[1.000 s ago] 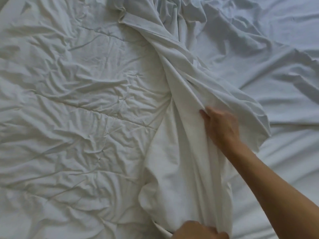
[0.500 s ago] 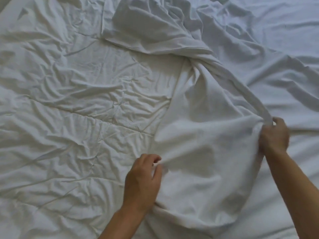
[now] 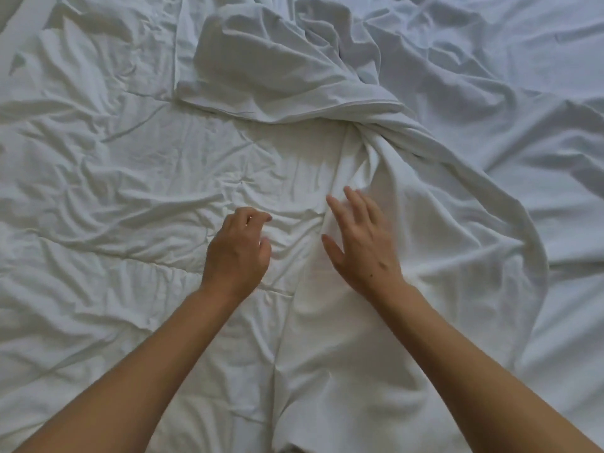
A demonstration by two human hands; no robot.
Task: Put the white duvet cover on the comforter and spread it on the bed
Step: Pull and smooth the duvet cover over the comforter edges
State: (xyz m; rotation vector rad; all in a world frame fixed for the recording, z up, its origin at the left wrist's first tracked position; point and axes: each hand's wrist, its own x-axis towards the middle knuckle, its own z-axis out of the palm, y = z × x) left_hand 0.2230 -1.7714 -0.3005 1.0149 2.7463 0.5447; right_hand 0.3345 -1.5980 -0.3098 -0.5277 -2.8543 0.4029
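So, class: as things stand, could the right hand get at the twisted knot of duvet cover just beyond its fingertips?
Probably yes: the right hand lies open, and nothing covers the twisted knot ahead.

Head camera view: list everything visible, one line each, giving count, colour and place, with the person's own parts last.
comforter: one, white, quilted and wrinkled, spread over the left and centre of the view.
duvet cover: one, white, smoother cloth lying over the comforter at centre right, twisted and bunched toward the top centre.
bed sheet: one, white, rumpled, along the right side.
left hand: one, centre, fingers curled, over the comforter; whether it pinches cloth is unclear.
right hand: one, just right of centre, fingers straight, spread over the duvet cover's edge.
forearms: two, bare, entering from the bottom edge.
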